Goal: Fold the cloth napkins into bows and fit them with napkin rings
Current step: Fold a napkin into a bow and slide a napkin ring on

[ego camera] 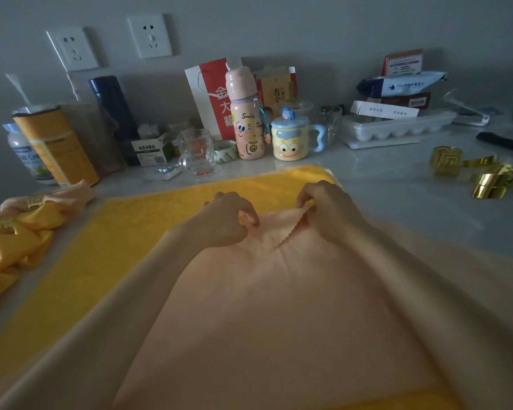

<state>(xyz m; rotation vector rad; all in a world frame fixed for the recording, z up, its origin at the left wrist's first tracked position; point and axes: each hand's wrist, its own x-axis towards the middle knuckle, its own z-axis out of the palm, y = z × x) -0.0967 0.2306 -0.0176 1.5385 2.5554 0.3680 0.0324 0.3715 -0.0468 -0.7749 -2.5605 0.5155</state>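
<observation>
The peach napkin point(279, 306) lies on top of the yellow napkin point(116, 247), which is spread flat on the table point(382, 187). Both hands grip the peach napkin's far, scalloped edge. The left hand point(228, 221) pinches a raised fold with curled fingers, and the right hand point(330, 213) pinches the edge just beside it. Gold napkin rings point(492, 182) lie at the table's right side, well apart from the hands. 2 ringed napkins point(42, 220) — 1 peach, 1 yellow — lie at the left.
</observation>
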